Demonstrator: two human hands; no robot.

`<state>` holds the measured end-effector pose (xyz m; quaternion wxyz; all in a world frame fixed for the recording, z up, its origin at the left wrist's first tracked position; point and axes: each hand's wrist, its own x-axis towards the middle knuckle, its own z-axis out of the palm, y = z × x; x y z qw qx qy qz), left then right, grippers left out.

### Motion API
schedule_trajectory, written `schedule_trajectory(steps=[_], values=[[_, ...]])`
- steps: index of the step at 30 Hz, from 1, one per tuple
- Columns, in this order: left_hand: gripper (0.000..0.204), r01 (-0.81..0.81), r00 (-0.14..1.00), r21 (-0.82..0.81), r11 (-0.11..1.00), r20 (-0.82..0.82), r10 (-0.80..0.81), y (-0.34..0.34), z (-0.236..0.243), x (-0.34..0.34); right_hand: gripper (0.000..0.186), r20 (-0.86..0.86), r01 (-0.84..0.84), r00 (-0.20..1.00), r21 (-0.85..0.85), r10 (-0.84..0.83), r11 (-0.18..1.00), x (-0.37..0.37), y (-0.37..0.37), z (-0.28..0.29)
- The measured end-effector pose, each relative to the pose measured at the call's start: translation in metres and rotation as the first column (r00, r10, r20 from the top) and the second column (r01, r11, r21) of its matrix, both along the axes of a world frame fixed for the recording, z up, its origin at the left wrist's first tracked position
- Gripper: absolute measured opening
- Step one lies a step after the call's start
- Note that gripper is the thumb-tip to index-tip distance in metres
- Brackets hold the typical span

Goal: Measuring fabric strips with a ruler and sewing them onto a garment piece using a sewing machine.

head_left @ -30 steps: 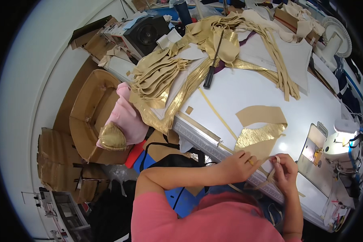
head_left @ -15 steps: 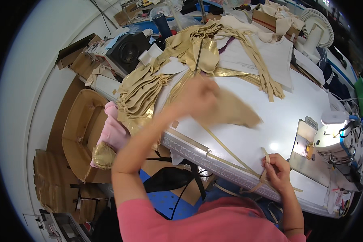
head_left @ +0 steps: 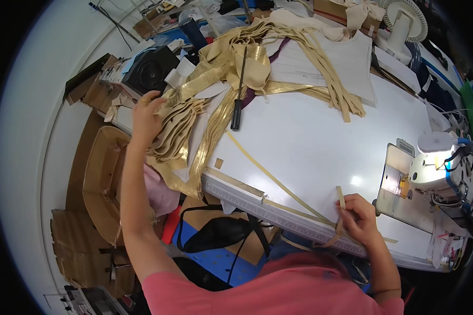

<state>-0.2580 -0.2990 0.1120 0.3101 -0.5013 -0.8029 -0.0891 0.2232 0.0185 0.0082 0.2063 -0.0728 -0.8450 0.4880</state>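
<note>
My left hand [head_left: 148, 119] is at the far left of the table with its fingers apart, beside a stack of gold fabric pieces [head_left: 181, 128]. Nothing shows between its fingers, though part of the palm is hidden. Near the front edge, my right hand [head_left: 360, 216] pinches the end of a narrow beige fabric strip [head_left: 341, 197] that stands up between thumb and fingers. More of the strip loops down over the edge. A long thin gold band [head_left: 270, 176] runs diagonally across the white tabletop [head_left: 305, 142] toward this hand.
A black-handled screwdriver [head_left: 236, 115] lies by heaped gold fabric [head_left: 215, 58]. On the right stands a sewing machine [head_left: 436, 173] with its lamp lit. A ruler strip [head_left: 236, 195] follows the front edge. A cardboard box [head_left: 97, 178] sits at left, and a white fan [head_left: 402, 26] behind.
My left hand has swung from the table's middle to the stack at left; the beige piece it carried no longer shows in it. My right hand keeps its pinch on the strip.
</note>
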Motion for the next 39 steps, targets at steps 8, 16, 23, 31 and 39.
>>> schedule_trajectory(steps=[8, 16, 23, 31, 39], values=[[0.033, -0.055, 0.839, -0.011, 0.998, 0.541, 0.052, 0.174, -0.070, 0.054, 0.006, 0.012, 0.009, 1.000, -0.029, -0.008, 1.000, 0.003, 0.004, -0.003], [0.052, -0.279, 0.796, 0.094, 0.956, 0.580, 0.175, 0.192, -0.066, 0.058, 0.008, 0.016, -0.031, 0.999, -0.005, 0.031, 1.000, 0.001, 0.006, -0.003], [0.033, -0.487, 0.734, -0.266, 0.831, 0.390, 0.556, 0.150, 0.004, -0.005, 0.009, 0.025, -0.042, 0.999, 0.019, 0.042, 0.999, 0.002, 0.008, -0.004], [0.019, -0.421, 0.906, -0.084, 0.903, 0.022, 0.424, 0.145, -0.041, -0.044, 0.008, 0.002, -0.054, 0.999, 0.007, 0.054, 0.999, -0.002, 0.007, -0.005], [0.047, -0.420, 0.086, -0.109, 0.901, 0.984, 0.159, 0.234, -0.068, 0.053, 0.009, 0.018, -0.043, 0.999, -0.011, 0.043, 0.999, 0.000, 0.008, -0.007]])
